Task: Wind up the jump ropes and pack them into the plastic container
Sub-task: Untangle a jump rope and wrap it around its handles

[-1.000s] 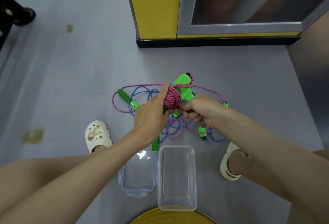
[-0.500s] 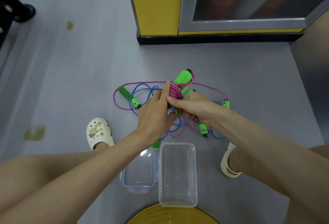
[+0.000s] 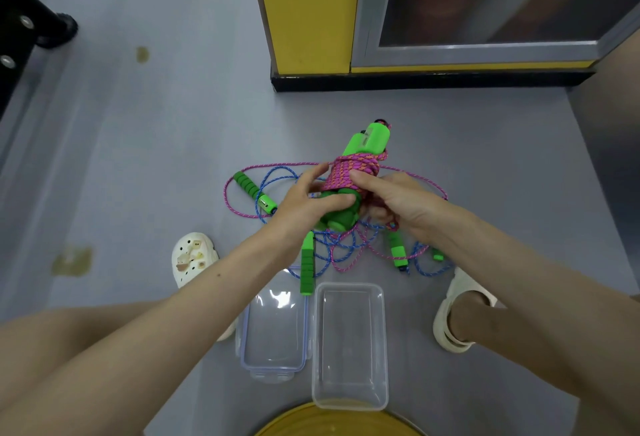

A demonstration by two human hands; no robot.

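So both hands are up over the grey floor (image 3: pixel 145 165) with the pink jump rope (image 3: pixel 349 172) between them. Most of it is wound in a fat coil around a pair of green handles (image 3: pixel 370 139) held side by side, top ends pointing away from the person. The left hand (image 3: pixel 308 200) grips the lower end of those handles, thumb curled across the front and fingers round the back of the coil. The right hand (image 3: pixel 398 200) has its thumb on the coil and its fingers curled underneath, and a bit of pink cord pokes out below the palm.

A loose pink loop trails on the floor behind, tangled with the blue jump rope (image 3: pixel 332 245), whose foam handles lie scattered around it. One of them (image 3: pixel 307 269) touches the lid (image 3: pixel 275 328).

The plastic container (image 3: pixel 349 342) sits open on the floor between the feet, just beside the lid, nothing in it. There's a white clog (image 3: pixel 192 255) to the left and a sandal (image 3: pixel 453 318) to the right. A yellow cabinet (image 3: pixel 308 9) stands at the far side.
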